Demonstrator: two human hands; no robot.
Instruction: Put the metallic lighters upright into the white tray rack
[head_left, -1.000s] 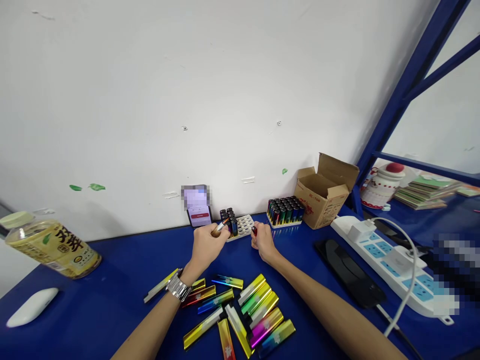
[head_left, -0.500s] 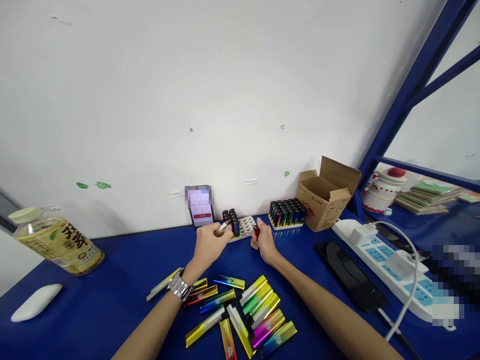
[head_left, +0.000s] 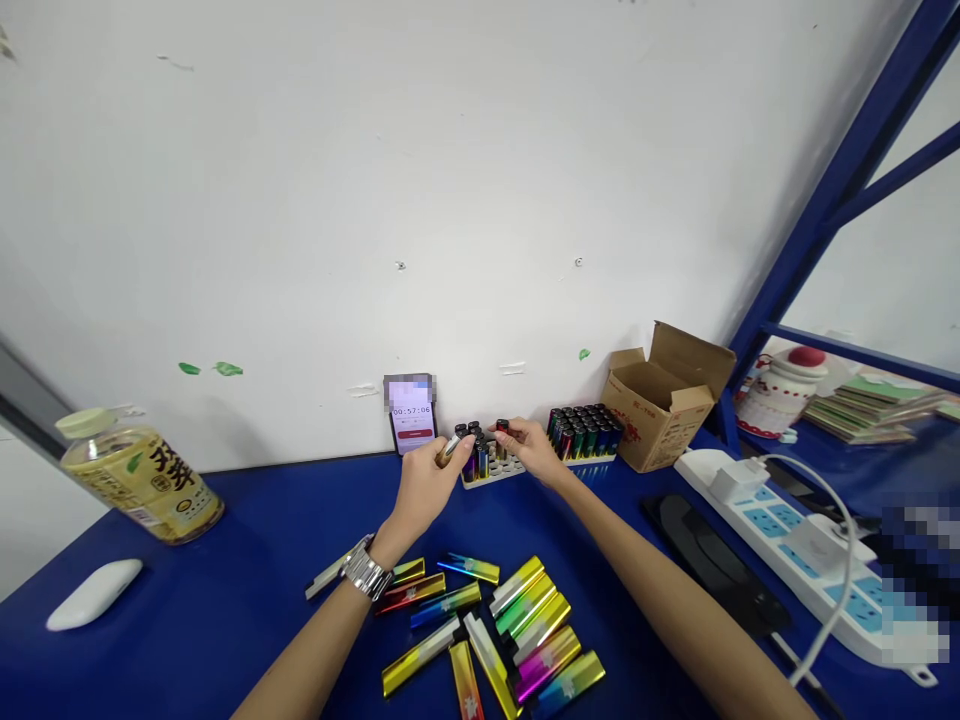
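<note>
Right hand (head_left: 531,450) pinching red-and-gold lighter (head_left: 502,447) upright over white tray (head_left: 499,478); can't tell whether seated. Left hand (head_left: 429,482) closed round second lighter (head_left: 448,453), tilted, by tray's left end. Far side tight: wall (head_left: 480,200) behind, packed rack (head_left: 585,434) just right. Room on near side: blue tabletop (head_left: 281,525) before loose lighters (head_left: 444,605), wider left toward bottle (head_left: 142,480).

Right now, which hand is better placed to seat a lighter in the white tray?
Probably your right hand: it holds a lighter upright at open holes in the white tray. Your left hand grips a tilted item beside the standing lighters.
</note>
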